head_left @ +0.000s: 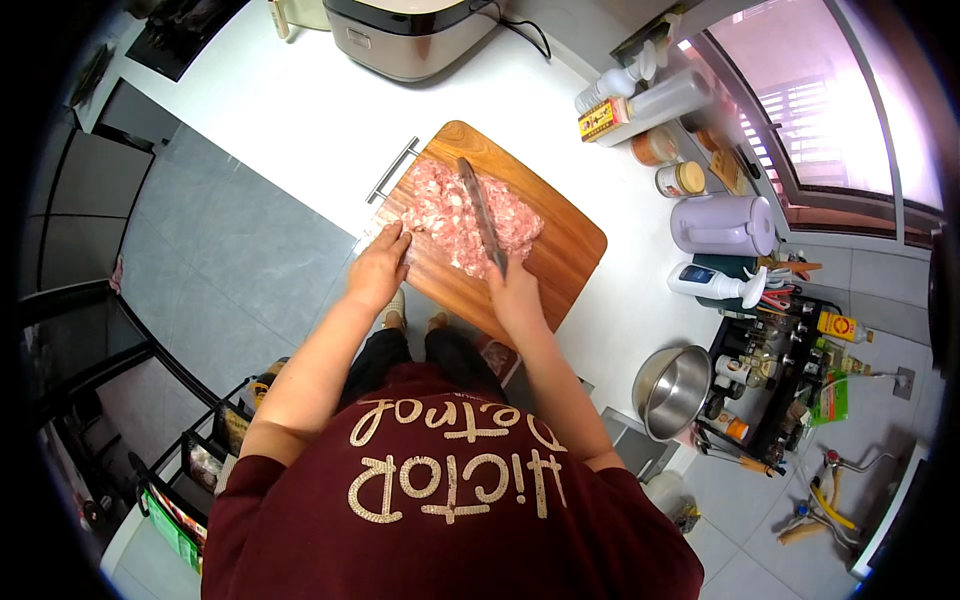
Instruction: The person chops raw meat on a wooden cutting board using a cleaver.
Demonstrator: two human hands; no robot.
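Seen from above, a person in a dark red shirt stands at a white table [300,110], both bare forearms reaching forward to a rounded brown wooden cutting board [570,245] with a metal handle on its left edge.

On the left, the left hand [380,268] lies flat and open, palm down, fingers together on the board's near left edge. It holds nothing; its fingertips just touch the edge of a pale pink heap of minced raw meat [450,205] spread over the middle of the board.

To the right, the right hand [515,295] is closed around the handle of a long-bladed kitchen knife [480,210]. The blade runs away from the person, tilted slightly left, lying across the meat heap right of its centre. The knife hand is at the board's near edge, with the meat directly ahead of it, between the two hands.

Further right on the table stand bottles, jars, a lilac kettle and a steel bowl.
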